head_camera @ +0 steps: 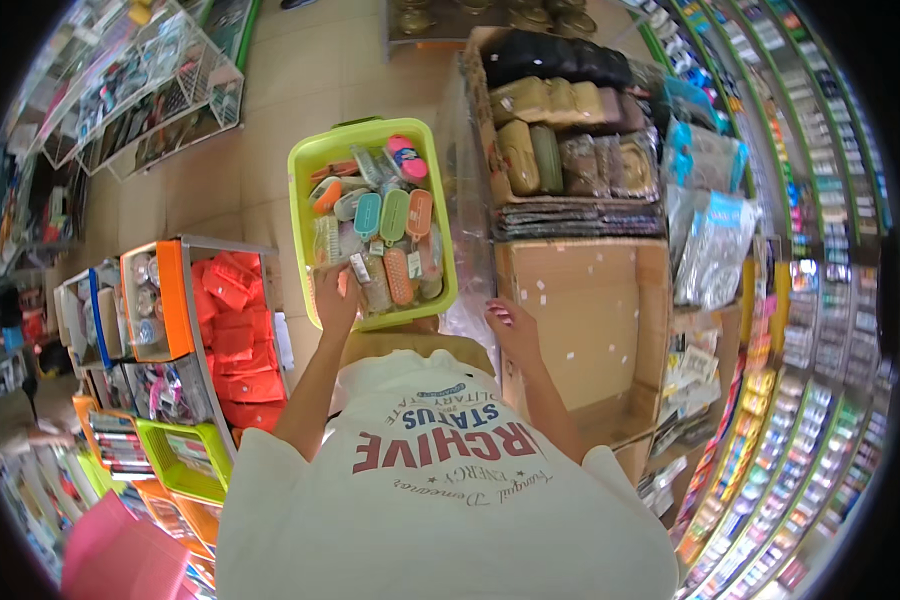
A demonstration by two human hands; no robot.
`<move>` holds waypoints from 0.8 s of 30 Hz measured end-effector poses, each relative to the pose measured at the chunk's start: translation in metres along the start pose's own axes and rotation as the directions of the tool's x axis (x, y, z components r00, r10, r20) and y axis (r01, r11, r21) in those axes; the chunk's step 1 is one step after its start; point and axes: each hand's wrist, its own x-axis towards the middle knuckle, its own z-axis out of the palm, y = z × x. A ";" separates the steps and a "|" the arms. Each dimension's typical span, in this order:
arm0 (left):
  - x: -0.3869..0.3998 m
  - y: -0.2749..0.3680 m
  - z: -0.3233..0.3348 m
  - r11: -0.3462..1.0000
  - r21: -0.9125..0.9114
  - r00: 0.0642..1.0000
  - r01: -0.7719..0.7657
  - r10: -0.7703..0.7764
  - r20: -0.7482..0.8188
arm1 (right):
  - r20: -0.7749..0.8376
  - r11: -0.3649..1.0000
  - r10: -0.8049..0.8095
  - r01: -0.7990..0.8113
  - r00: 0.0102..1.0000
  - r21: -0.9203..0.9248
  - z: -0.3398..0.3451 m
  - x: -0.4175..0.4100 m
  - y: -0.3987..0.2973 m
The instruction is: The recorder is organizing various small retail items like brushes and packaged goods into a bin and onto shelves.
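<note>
Before me stands a lime-green plastic tub point(295, 217) filled with small packaged goods. My left hand point(336, 298) reaches over its near left corner, fingers bent down at the packs; whether it grips one I cannot tell. Close by lie a clear pack with a white label point(361, 268) and an orange textured case point(398, 276). Teal point(367, 216), green point(394, 215) and orange point(419, 213) oblong cases lie side by side in the middle. A pink item point(407, 158) is at the far right. My right hand point(511, 324) hovers outside the tub, fingers curled, with nothing visible in it.
On the right are a bare-bottomed cardboard box point(581, 315) and another box holding packed pouches point(570, 101). Red packets point(236, 337) fill a shelf bin at left, above a green basket point(184, 461). A white wire rack point(157, 112) stands far left; stocked shelves point(810, 150) line the right.
</note>
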 end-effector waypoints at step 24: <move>-0.092 -0.039 -0.043 0.889 -0.304 0.750 -0.342 0.453 0.482 | -0.313 0.473 0.877 -0.542 0.365 0.695 0.159 -0.441 0.246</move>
